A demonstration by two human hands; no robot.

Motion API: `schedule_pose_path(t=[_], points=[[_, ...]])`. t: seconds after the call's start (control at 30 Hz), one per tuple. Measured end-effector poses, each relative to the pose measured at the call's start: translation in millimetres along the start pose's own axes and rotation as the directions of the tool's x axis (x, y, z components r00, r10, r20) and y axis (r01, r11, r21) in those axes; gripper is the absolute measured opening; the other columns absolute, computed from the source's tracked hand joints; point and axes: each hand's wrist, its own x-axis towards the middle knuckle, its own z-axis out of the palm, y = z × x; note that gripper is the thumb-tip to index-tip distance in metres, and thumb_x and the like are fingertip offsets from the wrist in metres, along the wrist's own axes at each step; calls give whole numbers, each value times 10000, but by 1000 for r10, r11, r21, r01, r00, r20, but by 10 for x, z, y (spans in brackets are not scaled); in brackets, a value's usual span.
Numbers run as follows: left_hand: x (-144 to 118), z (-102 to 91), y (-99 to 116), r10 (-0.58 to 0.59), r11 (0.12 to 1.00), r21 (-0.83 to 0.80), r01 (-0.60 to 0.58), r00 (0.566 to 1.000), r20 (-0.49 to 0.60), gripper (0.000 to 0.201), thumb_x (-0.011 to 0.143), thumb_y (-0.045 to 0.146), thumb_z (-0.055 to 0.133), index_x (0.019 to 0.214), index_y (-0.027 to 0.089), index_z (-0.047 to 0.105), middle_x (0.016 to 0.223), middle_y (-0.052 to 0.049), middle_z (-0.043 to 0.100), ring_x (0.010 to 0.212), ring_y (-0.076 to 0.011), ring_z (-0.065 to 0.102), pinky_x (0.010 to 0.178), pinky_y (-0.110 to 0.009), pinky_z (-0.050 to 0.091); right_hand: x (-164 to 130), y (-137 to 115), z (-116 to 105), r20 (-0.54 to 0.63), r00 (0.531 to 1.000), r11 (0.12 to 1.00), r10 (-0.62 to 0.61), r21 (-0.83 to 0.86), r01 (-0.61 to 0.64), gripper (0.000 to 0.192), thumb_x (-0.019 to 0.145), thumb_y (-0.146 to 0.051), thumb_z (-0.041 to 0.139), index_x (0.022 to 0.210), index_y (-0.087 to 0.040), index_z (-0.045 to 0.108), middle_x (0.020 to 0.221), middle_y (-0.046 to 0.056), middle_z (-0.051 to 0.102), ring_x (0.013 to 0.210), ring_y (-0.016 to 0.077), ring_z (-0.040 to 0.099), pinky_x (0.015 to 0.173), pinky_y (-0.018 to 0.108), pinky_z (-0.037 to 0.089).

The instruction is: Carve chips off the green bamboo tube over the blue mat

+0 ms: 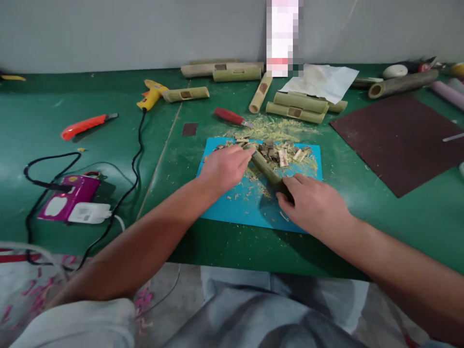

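Grey-trousered knees (261, 309) fill the bottom of the view, just under the edge of the green felt-covered tabletop (54, 125). Far left on that tabletop lie a purple charger box with black cables (68, 195), an orange utility knife (85, 125) and a yellow glue gun (152, 94). At the centre sits a bright blue cutting mat (235, 208) strewn with pale shavings and small cut bamboo chips (282, 154). On it the left hand (224, 166) curls its fingers over the far end of a short green bamboo stick (266, 169), while the right hand (315, 203) closes round the near end. The stick's long axis runs diagonally, far-left to near-right, spanning both hands; the right hand is the nearer to the camera. Both ends are hidden under fingers, so any tool in the right hand cannot be made out. Beyond lie a red-handled knife (230, 117) and cut bamboo tubes (295, 107), with a dark brown sheet (398, 140) at right.
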Motion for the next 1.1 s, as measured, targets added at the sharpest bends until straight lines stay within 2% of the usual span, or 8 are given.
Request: schedule_pose_path(t=[0.13, 0.27, 0.5, 0.63, 0.77, 0.87, 1.0, 1.1], points=[[-10, -15, 24, 109, 993, -51, -104, 988, 109, 411, 1037, 266, 316, 1252, 145, 644, 792, -58, 649, 670, -142, 594, 568, -236, 449, 3, -6, -2, 10, 1000, 1000, -6, -2, 6, 232, 926, -300, 481, 921, -151, 660, 885, 80, 668, 732, 181, 595, 572, 317, 274], [-19, -29, 75, -28, 1000, 10, 27, 995, 95, 431, 1040, 262, 298, 1225, 117, 659, 758, -66, 616, 672, -148, 571, 579, -241, 443, 2, -4, 4, -2, 1000, 1000, -1, -4, 1, 244, 938, -310, 468, 915, -157, 657, 875, 75, 664, 729, 179, 593, 570, 318, 275], [-12, -47, 107, -52, 999, 15, 50, 988, 148, 461, 1047, 244, 243, 1242, 129, 644, 749, -62, 597, 636, -141, 547, 550, -238, 413, 9, 1, -11, 23, 1000, 1000, 1, 4, -1, 249, 941, -309, 466, 933, -153, 661, 889, 81, 664, 736, 179, 586, 583, 316, 296], [-21, -34, 117, 103, 994, -54, -93, 973, 207, 435, 1051, 276, 263, 1307, 179, 601, 750, -34, 600, 613, -122, 535, 540, -222, 406, 5, -8, -18, 36, 999, 1000, -7, 12, 7, 237, 931, -301, 482, 939, -151, 665, 896, 85, 669, 733, 177, 584, 582, 312, 293], [1, -41, 95, 1, 1000, -6, -1, 999, 42, 468, 1051, 274, 252, 1154, 119, 681, 710, -57, 594, 621, -141, 545, 537, -242, 407, 4, -9, -6, 31, 999, 1000, 6, 2, -6, 242, 937, -307, 477, 926, -151, 662, 891, 83, 670, 732, 179, 587, 572, 314, 273], [-10, -53, 81, 136, 989, -72, -128, 985, 111, 422, 1047, 266, 290, 1215, 161, 662, 715, -36, 607, 611, -135, 554, 530, -239, 406, 1, -7, 2, 29, 999, 1000, -15, 0, 15, 236, 935, -299, 480, 935, -151, 663, 896, 83, 674, 740, 182, 594, 574, 313, 269], [-50, -17, 36, 2, 1000, -13, -2, 1000, -5, 407, 1038, 287, 341, 1181, 122, 685, 734, -53, 619, 634, -127, 559, 564, -223, 431, -7, -17, -18, 7, 1000, 1000, -1, -18, 1, 241, 935, -291, 464, 917, -152, 660, 880, 84, 671, 730, 181, 600, 558, 310, 251], [-50, 14, 27, 81, 996, -37, -80, 996, 27, 420, 1032, 266, 317, 1255, 164, 658, 724, -35, 602, 582, -119, 516, 546, -226, 418, -14, -28, -39, 18, 1000, 999, -12, -33, 12, 239, 929, -273, 459, 908, -149, 662, 868, 90, 671, 725, 182, 607, 550, 310, 244]])
